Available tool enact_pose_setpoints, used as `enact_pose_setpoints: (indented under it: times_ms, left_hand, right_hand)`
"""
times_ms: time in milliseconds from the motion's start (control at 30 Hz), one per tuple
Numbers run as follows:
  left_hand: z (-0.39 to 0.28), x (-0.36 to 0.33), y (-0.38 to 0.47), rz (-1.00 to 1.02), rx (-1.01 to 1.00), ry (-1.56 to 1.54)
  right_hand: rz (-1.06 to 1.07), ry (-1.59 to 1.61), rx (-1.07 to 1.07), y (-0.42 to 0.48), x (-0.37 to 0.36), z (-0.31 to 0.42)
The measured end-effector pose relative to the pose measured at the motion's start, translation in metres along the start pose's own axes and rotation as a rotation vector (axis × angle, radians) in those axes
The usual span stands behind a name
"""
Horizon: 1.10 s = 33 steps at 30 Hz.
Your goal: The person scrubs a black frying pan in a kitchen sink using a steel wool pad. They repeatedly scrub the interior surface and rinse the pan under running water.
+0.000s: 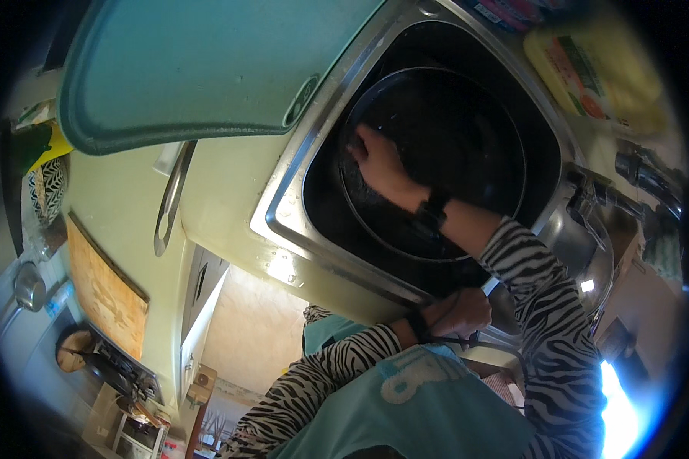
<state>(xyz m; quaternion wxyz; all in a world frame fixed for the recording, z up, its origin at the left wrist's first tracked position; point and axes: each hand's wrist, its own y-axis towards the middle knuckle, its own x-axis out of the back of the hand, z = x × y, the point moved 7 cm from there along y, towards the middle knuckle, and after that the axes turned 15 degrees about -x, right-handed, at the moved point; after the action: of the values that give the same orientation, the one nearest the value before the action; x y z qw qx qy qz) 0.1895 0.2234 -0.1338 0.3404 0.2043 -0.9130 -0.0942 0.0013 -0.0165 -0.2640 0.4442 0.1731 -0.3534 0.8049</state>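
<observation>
A large dark round pan (pixel 465 132) lies in the stainless steel sink (pixel 290 198), its inside in deep shadow. My right hand (pixel 387 169) reaches down into the pan near its left side, fingers curled toward the surface. Whether anything is under those fingers is hidden. A dark watch or band (pixel 433 212) circles that wrist. Close to my body, my left hand (pixel 462 312) is curled at the sink's front edge, just below the pan. What it grips, if anything, is too dark to tell. Zebra-striped sleeves cover both arms above a teal apron (pixel 453 396).
A teal board or tray (pixel 206 69) overlaps the counter left of the sink. Near it lies a metal-handled utensil (pixel 172 201). A wooden cutting board (pixel 106 281) rests farther left. At right are a faucet (pixel 603 192), a shiny metal vessel (pixel 577 246) and a yellow package (pixel 597 74).
</observation>
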Motion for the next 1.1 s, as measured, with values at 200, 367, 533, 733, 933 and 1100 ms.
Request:
enact_pose_setpoints:
  times_ms: [200,367,533,733,933,1100]
  left_hand:
    - [0.004,0.012,-0.002,-0.151,0.092,0.028]
    - [0.006,0.004,-0.002,-0.089,0.095,-0.030]
    - [0.007,0.001,-0.006,-0.186,0.073,-0.106]
    - [0.007,0.001,-0.003,-0.124,0.093,-0.101]
    - [0.006,0.007,-0.004,-0.082,0.093,-0.114]
    - [0.004,-0.001,-0.014,-0.290,0.230,-0.076]
  right_hand:
    - [-0.066,0.099,-0.072,0.011,0.002,-0.012]
    - [-0.095,-0.012,-0.099,0.010,0.015,0.007]
    - [-0.024,-0.016,0.075,-0.004,0.017,0.025]
    - [-0.119,0.154,-0.175,0.013,0.024,0.001]
    - [0.080,-0.104,-0.055,0.002,0.003,0.010]
    - [0.003,-0.009,-0.139,0.005,0.020,0.003]
